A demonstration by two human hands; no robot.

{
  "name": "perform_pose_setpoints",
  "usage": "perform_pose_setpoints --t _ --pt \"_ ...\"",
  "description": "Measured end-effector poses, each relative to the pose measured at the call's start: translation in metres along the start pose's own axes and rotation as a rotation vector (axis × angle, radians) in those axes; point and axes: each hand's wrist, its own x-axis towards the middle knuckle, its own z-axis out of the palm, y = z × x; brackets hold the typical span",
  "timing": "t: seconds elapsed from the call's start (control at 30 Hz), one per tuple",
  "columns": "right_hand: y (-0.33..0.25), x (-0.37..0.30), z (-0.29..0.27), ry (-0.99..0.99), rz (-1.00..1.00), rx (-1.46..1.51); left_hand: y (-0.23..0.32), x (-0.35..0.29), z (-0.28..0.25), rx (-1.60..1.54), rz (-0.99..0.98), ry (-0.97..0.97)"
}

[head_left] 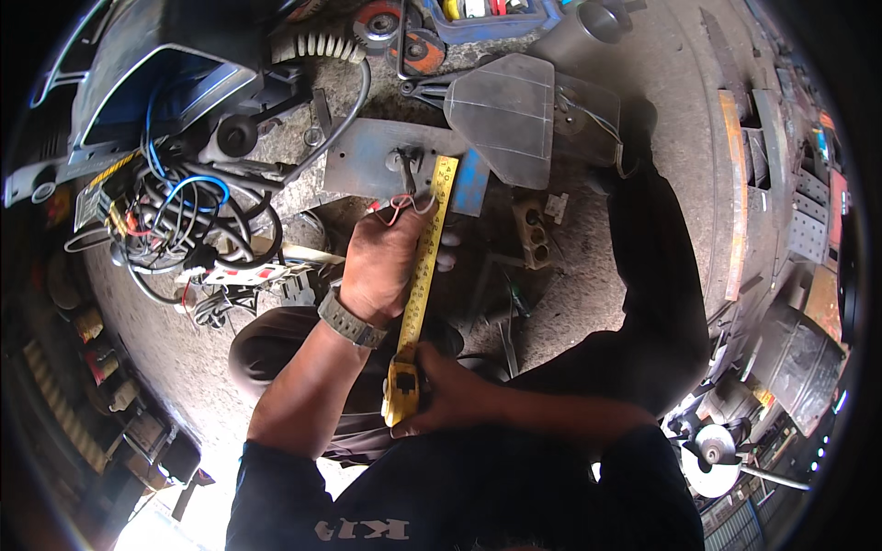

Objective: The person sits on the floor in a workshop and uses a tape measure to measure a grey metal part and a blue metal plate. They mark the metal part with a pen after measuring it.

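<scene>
My right hand (pixel 450 390) is wrapped round the yellow case of a tape measure (pixel 402 390), close to my body. The yellow blade (pixel 424 266) is pulled out and runs away from me, its far end over a grey metal plate (pixel 358 151) with blue paint marks. My left hand (pixel 381 262), with a watch on its wrist, is closed at the blade's left side, with fingertips showing beyond it. A thin, reddish looped wire (pixel 397 213) sticks out by its knuckles; whether the hand holds it is hidden.
Tangled cables (pixel 230 211) lie at the left beside a large dark machine housing (pixel 175 83). Grinding discs (pixel 418 50) and a blue tray (pixel 496 26) are at the back. A translucent grey panel (pixel 505 119) and a socket strip (pixel 531 234) lie right of the plate.
</scene>
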Motion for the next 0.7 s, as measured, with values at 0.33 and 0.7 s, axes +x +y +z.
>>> perform_pose_setpoints --t 0.33,0.7 --pt "-0.005 0.003 -0.015 -0.101 -0.033 0.032 -0.002 0.000 0.000 0.004 -0.050 0.068" --pt "0.009 0.004 -0.015 -0.080 -0.103 0.015 -0.001 0.001 0.007 0.033 -0.047 0.157"
